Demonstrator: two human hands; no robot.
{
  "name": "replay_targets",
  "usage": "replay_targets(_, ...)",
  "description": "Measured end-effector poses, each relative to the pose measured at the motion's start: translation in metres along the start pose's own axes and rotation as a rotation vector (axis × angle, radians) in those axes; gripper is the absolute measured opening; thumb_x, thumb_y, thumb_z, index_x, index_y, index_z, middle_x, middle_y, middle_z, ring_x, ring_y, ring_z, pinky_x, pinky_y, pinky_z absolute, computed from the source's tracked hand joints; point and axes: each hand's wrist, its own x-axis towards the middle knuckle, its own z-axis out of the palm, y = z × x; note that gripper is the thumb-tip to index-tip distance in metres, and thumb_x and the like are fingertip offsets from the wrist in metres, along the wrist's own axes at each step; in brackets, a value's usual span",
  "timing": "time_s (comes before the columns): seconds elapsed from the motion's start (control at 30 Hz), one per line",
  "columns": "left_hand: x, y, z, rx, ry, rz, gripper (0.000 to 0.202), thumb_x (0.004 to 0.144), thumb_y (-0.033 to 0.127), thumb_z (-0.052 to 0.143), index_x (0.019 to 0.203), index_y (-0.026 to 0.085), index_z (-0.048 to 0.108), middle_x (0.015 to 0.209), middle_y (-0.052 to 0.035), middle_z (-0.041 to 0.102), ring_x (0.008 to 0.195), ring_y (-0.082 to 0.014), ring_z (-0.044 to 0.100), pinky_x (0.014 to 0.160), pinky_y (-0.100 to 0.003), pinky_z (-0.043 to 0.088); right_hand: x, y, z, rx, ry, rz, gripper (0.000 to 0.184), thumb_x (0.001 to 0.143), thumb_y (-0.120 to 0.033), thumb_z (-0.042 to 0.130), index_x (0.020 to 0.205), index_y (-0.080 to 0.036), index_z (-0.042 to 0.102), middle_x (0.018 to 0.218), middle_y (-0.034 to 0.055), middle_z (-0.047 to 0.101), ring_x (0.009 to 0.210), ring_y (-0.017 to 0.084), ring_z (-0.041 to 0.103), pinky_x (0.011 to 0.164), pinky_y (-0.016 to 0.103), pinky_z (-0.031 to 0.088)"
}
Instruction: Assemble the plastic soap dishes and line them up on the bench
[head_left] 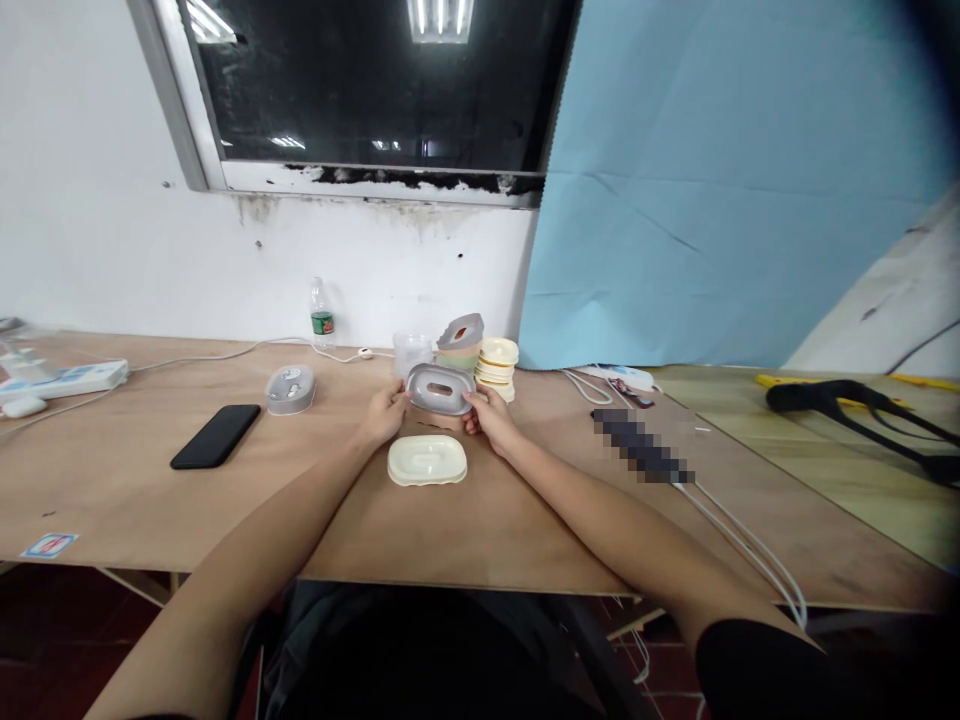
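Note:
Between my two hands, a grey translucent oval lid with a slot in its middle is held tilted towards me. My left hand pinches its left end, and my right hand grips the right end with the thumb on top. Below its near edge shows a pinkish part; whether it is joined to the lid I cannot tell. Closer to me lies a cream oval dish on the table. Just behind the hands stand a stack of cream dishes and a pile of similar coloured pieces.
Clear plastic containers stand behind the lid. On the left are a grey oval container, a black phone and a power strip. A bottle stands by the wall. Right lie a blurred-out dark object and white cables.

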Motion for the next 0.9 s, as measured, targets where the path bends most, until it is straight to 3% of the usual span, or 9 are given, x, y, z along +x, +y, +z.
replay_targets(0.1, 0.002, 0.000, -0.001, -0.023, 0.036, -0.059, 0.059, 0.083, 0.047, 0.055, 0.128, 0.008, 0.055, 0.059, 0.0007, 0.060, 0.056, -0.0139, 0.056, 0.058, -0.025, 0.044, 0.001, 0.000, -0.001, -0.003, 0.002, 0.020, 0.045, 0.086, -0.033, 0.058, 0.126, -0.019, 0.043, 0.051, -0.0053, 0.060, 0.035, 0.009, 0.050, 0.034, 0.016, 0.040)
replay_targets(0.37, -0.004, 0.004, -0.006, 0.018, 0.006, -0.027, 0.048, 0.078, 0.050, 0.060, 0.109, 0.013, 0.067, 0.069, -0.0026, 0.068, 0.056, -0.0148, 0.058, 0.061, -0.027, 0.046, 0.006, 0.004, -0.005, 0.034, -0.042, 0.012, 0.032, 0.087, -0.040, 0.056, 0.110, -0.019, 0.052, 0.050, -0.0052, 0.058, 0.034, 0.009, 0.050, 0.034, 0.016, 0.041)
replay_targets(0.53, -0.016, 0.015, -0.014, 0.213, 0.012, 0.167, 0.037, 0.082, 0.049, 0.057, 0.101, 0.019, 0.070, 0.091, -0.0067, 0.071, 0.074, -0.0199, 0.063, 0.072, -0.031, 0.048, 0.009, 0.008, -0.007, 0.038, -0.053, 0.011, 0.030, 0.085, -0.042, 0.058, 0.105, -0.019, 0.055, 0.051, -0.0047, 0.060, 0.034, 0.009, 0.050, 0.034, 0.017, 0.042)
replay_targets(0.63, -0.023, 0.023, -0.018, 0.325, -0.027, 0.249, 0.034, 0.082, 0.047, 0.059, 0.101, 0.021, 0.070, 0.092, -0.0066, 0.072, 0.078, -0.0219, 0.063, 0.076, -0.031, 0.047, 0.010, 0.009, -0.008, 0.022, -0.029, 0.002, 0.026, 0.085, -0.040, 0.059, 0.099, -0.018, 0.056, 0.051, -0.0041, 0.060, 0.034, 0.009, 0.051, 0.034, 0.017, 0.042)
replay_targets(0.77, -0.026, 0.026, -0.020, 0.449, -0.028, 0.248, 0.037, 0.082, 0.047, 0.060, 0.106, 0.021, 0.068, 0.087, -0.0068, 0.071, 0.072, -0.0215, 0.062, 0.074, -0.031, 0.046, 0.010, 0.009, -0.010, 0.003, -0.001, 0.016, 0.024, 0.084, -0.040, 0.059, 0.084, -0.017, 0.056, 0.051, -0.0026, 0.059, 0.035, 0.008, 0.051, 0.033, 0.018, 0.041)
replay_targets(0.9, -0.025, 0.024, -0.019, 0.518, -0.026, 0.255, 0.041, 0.081, 0.049, 0.059, 0.110, 0.021, 0.065, 0.100, -0.0081, 0.067, 0.072, -0.0204, 0.061, 0.073, -0.031, 0.046, 0.010, 0.008, -0.010, 0.001, 0.024, 0.029, 0.023, 0.085, -0.040, 0.058, 0.086, -0.017, 0.056, 0.051, -0.0027, 0.059, 0.035, 0.008, 0.050, 0.033, 0.018, 0.041)
